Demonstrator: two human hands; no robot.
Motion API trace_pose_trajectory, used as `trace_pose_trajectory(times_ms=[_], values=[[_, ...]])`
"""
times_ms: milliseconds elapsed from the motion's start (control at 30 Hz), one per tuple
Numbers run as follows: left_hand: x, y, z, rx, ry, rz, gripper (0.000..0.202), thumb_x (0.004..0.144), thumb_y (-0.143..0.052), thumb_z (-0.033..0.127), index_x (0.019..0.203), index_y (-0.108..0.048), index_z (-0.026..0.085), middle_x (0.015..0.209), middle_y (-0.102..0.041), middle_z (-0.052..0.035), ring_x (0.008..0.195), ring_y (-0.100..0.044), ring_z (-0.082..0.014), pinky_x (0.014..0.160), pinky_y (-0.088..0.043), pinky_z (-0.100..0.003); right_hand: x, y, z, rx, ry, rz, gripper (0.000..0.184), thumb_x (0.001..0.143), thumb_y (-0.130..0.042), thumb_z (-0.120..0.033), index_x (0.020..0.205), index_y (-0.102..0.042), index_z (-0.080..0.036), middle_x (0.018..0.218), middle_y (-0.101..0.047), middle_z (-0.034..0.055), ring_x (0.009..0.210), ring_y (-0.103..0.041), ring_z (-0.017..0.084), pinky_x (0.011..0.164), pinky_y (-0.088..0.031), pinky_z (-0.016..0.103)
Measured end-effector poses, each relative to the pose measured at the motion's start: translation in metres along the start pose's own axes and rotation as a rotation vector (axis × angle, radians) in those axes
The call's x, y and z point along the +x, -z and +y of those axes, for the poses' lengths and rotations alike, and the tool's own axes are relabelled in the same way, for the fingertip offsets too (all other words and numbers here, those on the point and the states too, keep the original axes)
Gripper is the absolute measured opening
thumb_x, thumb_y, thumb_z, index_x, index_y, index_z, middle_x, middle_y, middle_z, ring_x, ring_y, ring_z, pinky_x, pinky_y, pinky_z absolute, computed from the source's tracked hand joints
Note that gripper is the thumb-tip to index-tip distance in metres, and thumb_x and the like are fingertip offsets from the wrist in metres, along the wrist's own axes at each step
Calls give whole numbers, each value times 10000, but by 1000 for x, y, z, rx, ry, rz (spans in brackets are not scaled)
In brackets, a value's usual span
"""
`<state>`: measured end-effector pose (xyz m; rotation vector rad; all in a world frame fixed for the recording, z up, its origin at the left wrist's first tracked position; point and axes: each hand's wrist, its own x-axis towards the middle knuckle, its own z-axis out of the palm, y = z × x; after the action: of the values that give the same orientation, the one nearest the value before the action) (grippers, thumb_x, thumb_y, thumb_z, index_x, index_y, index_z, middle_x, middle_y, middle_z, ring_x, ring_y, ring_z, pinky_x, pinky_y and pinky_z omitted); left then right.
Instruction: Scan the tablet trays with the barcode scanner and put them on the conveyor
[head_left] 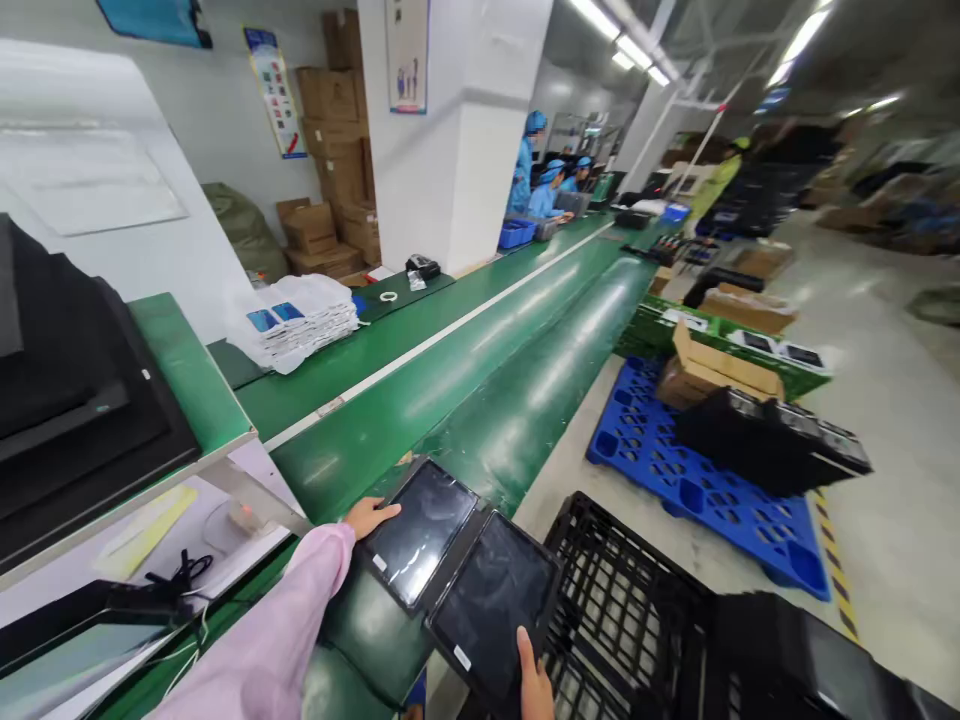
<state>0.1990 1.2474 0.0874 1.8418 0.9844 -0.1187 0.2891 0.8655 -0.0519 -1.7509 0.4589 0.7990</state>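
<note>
Two dark tablets lie side by side at the near end of the green belt. The left tablet [427, 530] sits in a black surround, with a small white label at its lower corner. My left hand [369, 517], in a pink sleeve, grips its upper left edge with the thumb on top. A similar label marks the right tablet [496, 605], which juts past the belt's edge over a black crate. On its near right edge, my right hand [534, 688] holds on with the thumb on the front; the fingers underneath are hidden.
The black plastic crate [622, 580] stands right of the belt [480, 385], near a blue pallet [675, 465] bearing an open carton [712, 375] and black items. White packages [300, 320] are stacked left of the belt. Co-workers in blue [551, 190] sit farther along.
</note>
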Motion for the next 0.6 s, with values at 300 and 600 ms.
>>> trace_pose_trajectory(times_ms=[300, 600], values=[[-31, -51, 12, 161, -215, 607, 436, 974, -426, 339, 1300, -648, 152, 1441, -609, -150, 1415, -484, -270, 1271, -195, -513, -16, -58, -35, 175, -186, -98, 1185, 494, -709, -859, 1321, -592, -19, 1380, -618, 236, 1271, -608, 376, 1043, -546, 431], [-352, -185, -183, -41, 231, 873, 511, 784, -513, 753, 931, -801, 358, 1034, -802, -70, 1019, -748, -324, 956, -601, -461, -35, -69, -54, -117, -74, -217, 817, 770, -616, -783, 1279, -632, -145, 1224, -690, 182, 1104, -674, 359, 691, -623, 475]])
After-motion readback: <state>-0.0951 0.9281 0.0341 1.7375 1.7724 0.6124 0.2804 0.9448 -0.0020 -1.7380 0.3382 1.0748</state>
